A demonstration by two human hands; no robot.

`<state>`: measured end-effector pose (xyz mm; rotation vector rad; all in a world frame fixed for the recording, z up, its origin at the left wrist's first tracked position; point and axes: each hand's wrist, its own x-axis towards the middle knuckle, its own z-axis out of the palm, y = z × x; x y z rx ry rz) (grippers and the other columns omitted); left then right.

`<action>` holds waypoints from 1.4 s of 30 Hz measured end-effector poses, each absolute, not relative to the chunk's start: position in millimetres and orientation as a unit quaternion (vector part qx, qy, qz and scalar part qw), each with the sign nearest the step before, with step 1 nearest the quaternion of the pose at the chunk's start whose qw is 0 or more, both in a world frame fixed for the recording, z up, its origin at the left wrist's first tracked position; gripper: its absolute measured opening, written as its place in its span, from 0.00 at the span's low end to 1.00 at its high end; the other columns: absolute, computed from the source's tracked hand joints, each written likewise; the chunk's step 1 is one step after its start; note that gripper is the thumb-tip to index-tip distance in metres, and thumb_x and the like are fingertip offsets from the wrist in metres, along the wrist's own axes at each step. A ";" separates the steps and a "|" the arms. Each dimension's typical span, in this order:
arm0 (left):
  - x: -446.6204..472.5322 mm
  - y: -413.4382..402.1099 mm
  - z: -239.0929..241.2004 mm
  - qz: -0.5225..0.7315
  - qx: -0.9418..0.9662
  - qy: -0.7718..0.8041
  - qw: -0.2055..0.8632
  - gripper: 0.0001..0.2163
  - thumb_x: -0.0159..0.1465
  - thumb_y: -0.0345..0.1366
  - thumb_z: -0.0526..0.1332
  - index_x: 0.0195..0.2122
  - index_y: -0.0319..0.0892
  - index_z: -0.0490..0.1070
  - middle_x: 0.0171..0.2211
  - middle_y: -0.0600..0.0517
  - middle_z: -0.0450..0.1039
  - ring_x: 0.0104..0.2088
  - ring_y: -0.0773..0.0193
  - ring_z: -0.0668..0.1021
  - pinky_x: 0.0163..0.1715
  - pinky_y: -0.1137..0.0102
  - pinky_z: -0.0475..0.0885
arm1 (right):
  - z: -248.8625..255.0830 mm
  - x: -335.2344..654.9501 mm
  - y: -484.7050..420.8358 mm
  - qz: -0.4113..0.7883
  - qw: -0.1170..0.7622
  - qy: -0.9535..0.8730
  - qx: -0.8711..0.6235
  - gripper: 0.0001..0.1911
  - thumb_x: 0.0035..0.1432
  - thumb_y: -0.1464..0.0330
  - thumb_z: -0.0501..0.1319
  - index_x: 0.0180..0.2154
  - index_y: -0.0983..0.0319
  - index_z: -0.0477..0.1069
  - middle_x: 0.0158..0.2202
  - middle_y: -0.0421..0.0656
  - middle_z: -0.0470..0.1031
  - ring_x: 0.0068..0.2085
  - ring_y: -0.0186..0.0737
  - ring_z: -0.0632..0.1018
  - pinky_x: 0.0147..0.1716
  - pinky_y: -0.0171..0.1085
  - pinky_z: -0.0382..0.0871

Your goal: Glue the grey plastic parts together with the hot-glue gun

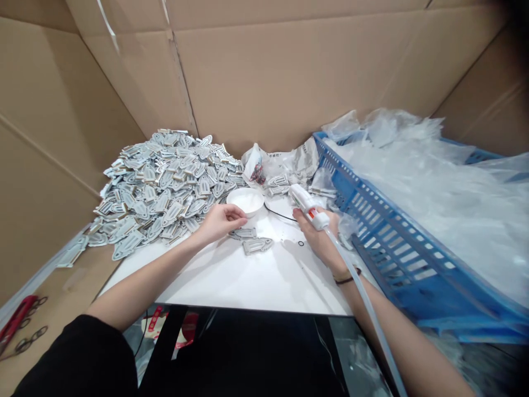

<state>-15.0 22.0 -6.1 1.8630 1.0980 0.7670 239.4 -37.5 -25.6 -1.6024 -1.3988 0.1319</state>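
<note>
Clock is centred on the white bowl (246,203), w/ 12 at the far cardboard wall (264,82). L hand (226,221) is at 8, fingertips at the bowl's near rim, thumb & forefinger bent close together; can't tell if they pinch anything or touch the rim. R hand (317,234) is at 4, closed round a white hose-fed tool (308,205), nose aimed up toward 10. Its clear hose (367,309) trails over the R wrist & forearm and leaves view at 5. (R wrist also has a thin bracelet (347,277) on.)

Two flat grey slotted plates, pointed at one end, lie at 6: the nearer plate (257,246) & the farther plate (239,234), touching or nearly so, just beside L fingertips. Big heap of same-type plates (165,187) fills 9 to 11; a smaller bunch (279,184) sits at 2, by a crumpled printed bag (303,160).

Small black ring (301,243) lies at 4 on the white tabletop (231,281), just short of the R hand; a thin black cable (278,214) runs from the bowl toward that hand. Blue crate (388,237), approx. 3 to 4, is piled w/ clear plastic bags (438,204). Far out at 8: red-handled tool (17,322) on cardboard.
</note>
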 end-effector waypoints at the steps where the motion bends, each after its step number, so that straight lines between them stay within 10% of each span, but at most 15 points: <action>1: -15.3 20.9 -8.6 0.298 0.754 0.434 0.393 0.10 0.55 0.40 0.66 0.32 0.37 0.76 0.26 0.51 0.77 0.27 0.65 0.77 0.27 0.73 0.70 | -26.3 239.8 -37.2 0.055 0.483 -0.575 -0.659 0.21 0.55 0.52 0.58 0.20 0.60 0.62 0.17 0.41 0.67 0.21 0.37 0.69 0.21 0.34 0.56; 9: -14.3 14.6 -9.9 0.253 0.824 0.424 0.278 0.07 0.59 0.36 0.62 0.32 0.39 0.77 0.26 0.54 0.75 0.27 0.66 0.75 0.29 0.73 0.66 | -31.9 241.5 -33.9 0.026 0.467 -0.581 -0.666 0.26 0.57 0.48 0.54 0.19 0.60 0.64 0.17 0.41 0.67 0.22 0.33 0.71 0.23 0.35 0.54; 19: -15.2 9.8 1.8 0.188 0.755 0.376 0.503 0.17 0.63 0.35 0.54 0.50 0.38 0.74 0.19 0.58 0.62 0.20 0.71 0.66 0.24 0.75 0.61 | -24.8 238.9 -38.9 0.045 0.503 -0.585 -0.635 0.22 0.55 0.53 0.59 0.18 0.59 0.58 0.15 0.36 0.61 0.19 0.33 0.63 0.21 0.34 0.52; 35: 1.5 -18.0 -20.5 0.218 0.890 0.360 0.178 0.03 0.60 0.31 0.59 0.31 0.40 0.72 0.31 0.50 0.73 0.34 0.62 0.73 0.34 0.70 0.65 | -25.8 239.4 -36.7 0.030 0.484 -0.598 -0.638 0.21 0.55 0.54 0.57 0.19 0.59 0.57 0.17 0.36 0.60 0.19 0.32 0.61 0.22 0.34 0.50; 42: 4.2 -19.8 -20.9 0.282 0.767 0.432 0.382 0.08 0.61 0.38 0.61 0.32 0.38 0.73 0.24 0.52 0.74 0.24 0.67 0.73 0.24 0.73 0.65 | -26.2 239.6 -36.8 0.026 0.469 -0.599 -0.649 0.21 0.56 0.54 0.57 0.19 0.58 0.56 0.17 0.37 0.59 0.20 0.33 0.61 0.21 0.34 0.49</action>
